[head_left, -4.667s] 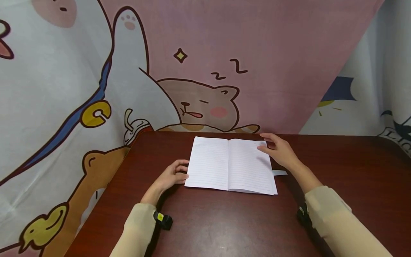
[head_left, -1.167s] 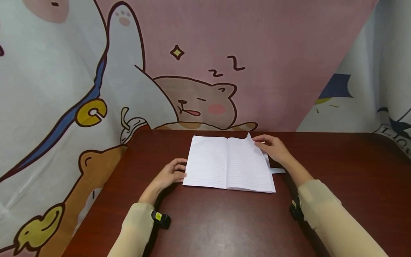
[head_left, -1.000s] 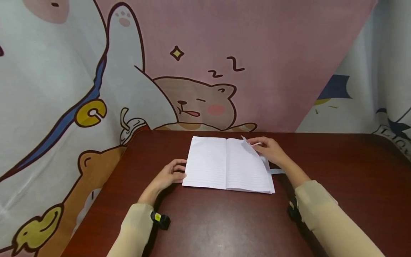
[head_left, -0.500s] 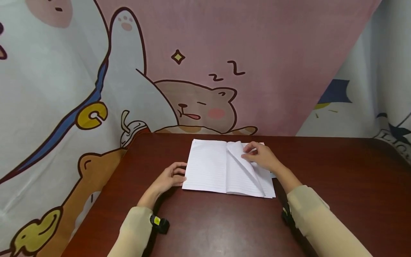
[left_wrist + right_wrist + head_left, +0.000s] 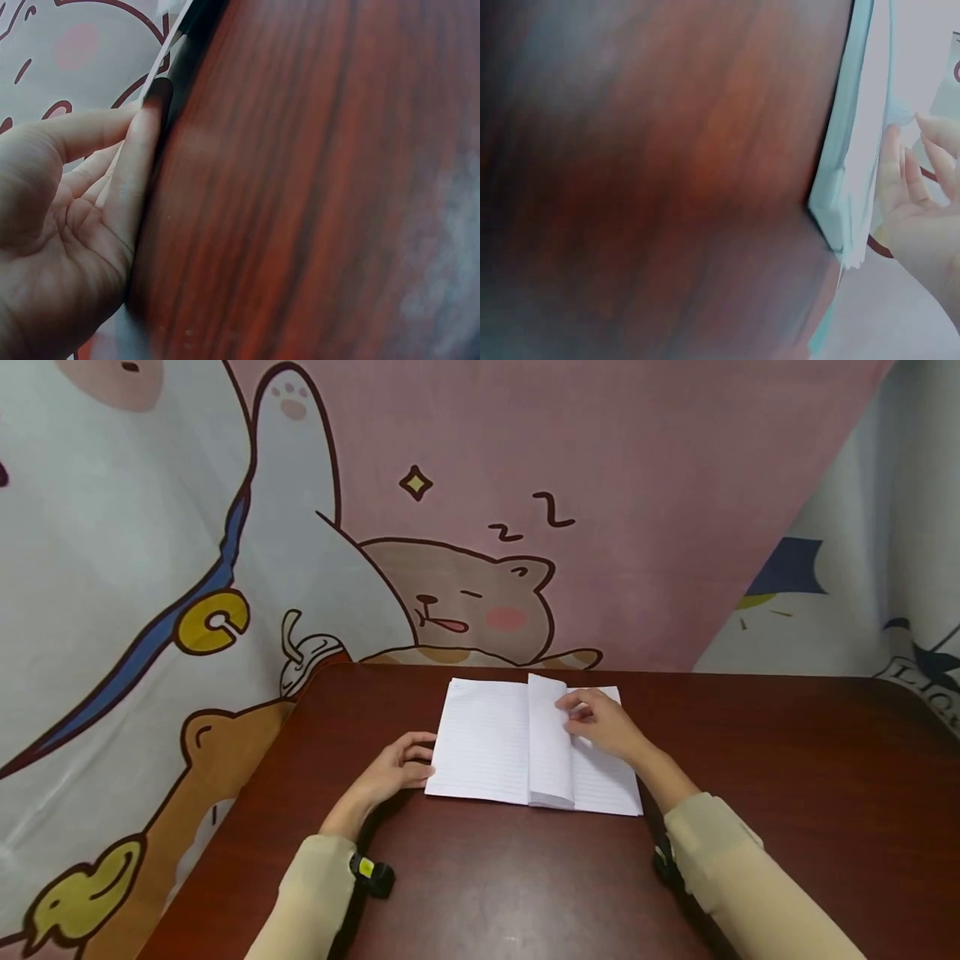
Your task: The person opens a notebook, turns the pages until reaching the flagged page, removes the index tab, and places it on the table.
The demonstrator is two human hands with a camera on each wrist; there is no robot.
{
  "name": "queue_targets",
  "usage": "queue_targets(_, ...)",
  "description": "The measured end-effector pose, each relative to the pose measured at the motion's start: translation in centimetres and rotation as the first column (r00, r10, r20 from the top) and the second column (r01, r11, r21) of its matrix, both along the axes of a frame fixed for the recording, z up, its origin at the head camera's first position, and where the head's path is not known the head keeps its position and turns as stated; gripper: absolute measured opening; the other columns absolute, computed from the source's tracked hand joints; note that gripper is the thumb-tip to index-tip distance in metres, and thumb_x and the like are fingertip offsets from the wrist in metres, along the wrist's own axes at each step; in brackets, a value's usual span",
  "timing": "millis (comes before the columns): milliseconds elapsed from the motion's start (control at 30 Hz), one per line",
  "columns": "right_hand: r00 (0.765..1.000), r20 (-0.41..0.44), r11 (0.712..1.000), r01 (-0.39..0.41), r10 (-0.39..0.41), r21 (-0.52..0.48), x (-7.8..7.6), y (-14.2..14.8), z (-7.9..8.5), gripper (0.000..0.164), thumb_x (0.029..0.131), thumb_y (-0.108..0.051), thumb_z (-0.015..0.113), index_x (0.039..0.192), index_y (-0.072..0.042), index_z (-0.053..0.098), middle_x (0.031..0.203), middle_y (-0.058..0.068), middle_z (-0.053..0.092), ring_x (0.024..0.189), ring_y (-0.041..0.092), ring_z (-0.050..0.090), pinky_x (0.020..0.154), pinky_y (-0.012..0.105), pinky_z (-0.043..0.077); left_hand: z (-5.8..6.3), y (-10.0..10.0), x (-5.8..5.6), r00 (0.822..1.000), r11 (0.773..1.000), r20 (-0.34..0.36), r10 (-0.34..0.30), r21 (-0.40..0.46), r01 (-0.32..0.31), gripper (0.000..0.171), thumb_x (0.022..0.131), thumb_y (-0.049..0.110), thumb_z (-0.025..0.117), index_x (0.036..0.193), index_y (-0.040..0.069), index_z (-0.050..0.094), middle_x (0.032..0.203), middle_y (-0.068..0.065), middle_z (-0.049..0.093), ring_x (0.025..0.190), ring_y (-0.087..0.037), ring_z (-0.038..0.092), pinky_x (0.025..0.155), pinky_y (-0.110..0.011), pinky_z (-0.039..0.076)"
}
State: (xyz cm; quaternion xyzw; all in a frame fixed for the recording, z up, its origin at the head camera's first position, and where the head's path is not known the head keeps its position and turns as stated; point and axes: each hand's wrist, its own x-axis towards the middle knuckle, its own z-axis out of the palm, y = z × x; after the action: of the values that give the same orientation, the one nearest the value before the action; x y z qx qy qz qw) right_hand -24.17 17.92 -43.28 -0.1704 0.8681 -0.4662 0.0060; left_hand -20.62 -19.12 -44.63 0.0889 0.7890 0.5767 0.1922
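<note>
An open notebook (image 5: 480,743) with white ruled pages lies on the table. My left hand (image 5: 390,768) is at its left edge; the left wrist view shows thumb and finger pinching the notebook's edge (image 5: 160,64), with other fingers beneath. Over the right half, my right hand (image 5: 606,727) holds a page (image 5: 550,752) by its outer edge between thumb and fingers. That page stands curled up near the spine, baring the ruled page (image 5: 606,777) below it. In the right wrist view the thumb and fingertips meet at the lifted paper, beside the notebook's thick side (image 5: 844,172).
The dark red-brown table (image 5: 480,885) reaches back to a cartoon-printed cloth (image 5: 637,527). A pale teal strip (image 5: 821,330) sticks out past the notebook in the right wrist view. Small black cameras sit on both wrists, the left one (image 5: 373,875) showing a yellow patch.
My right hand has moved left from the notebook's far right corner, lifting the page and carrying it toward the spine. The left hand has stayed at the left edge.
</note>
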Motion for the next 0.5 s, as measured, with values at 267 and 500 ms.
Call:
queue_targets(267, 1.0, 0.017, 0.998, 0.008, -0.009, 0.069, 0.2, -1.0, 0.3, 0.02, 0.091, -0.011, 0.071, 0.108, 0.0, 0.069, 0.117, 0.021, 0.058, 0.1, 0.032, 0.066, 0.081, 0.031, 0.052, 0.0, 0.0, -0.1, 1.0, 1.0, 0.012, -0.004, 0.017, 0.003, 0.055, 0.096, 0.004, 0.062, 0.147, 0.005, 0.041, 0.126, -0.023, 0.06, 0.094, -0.012, 0.066, 0.083, -0.029, 0.057)
queue_targets(500, 0.997, -0.056, 0.997, -0.056, 0.06, 0.061, 0.6, -1.9, 0.6, 0.025, 0.089, 0.003, 0.064, 0.113, 0.001, 0.071, 0.118, 0.022, 0.058, 0.106, 0.037, 0.064, 0.093, 0.047, 0.054, 0.0, -0.4, 0.1, 1.0, 1.0, 0.011, -0.014, 0.028, 0.013, 0.056, 0.096, 0.007, 0.063, 0.147, 0.005, 0.04, 0.127, -0.024, 0.059, 0.094, -0.012, 0.066, 0.085, -0.029, 0.057)
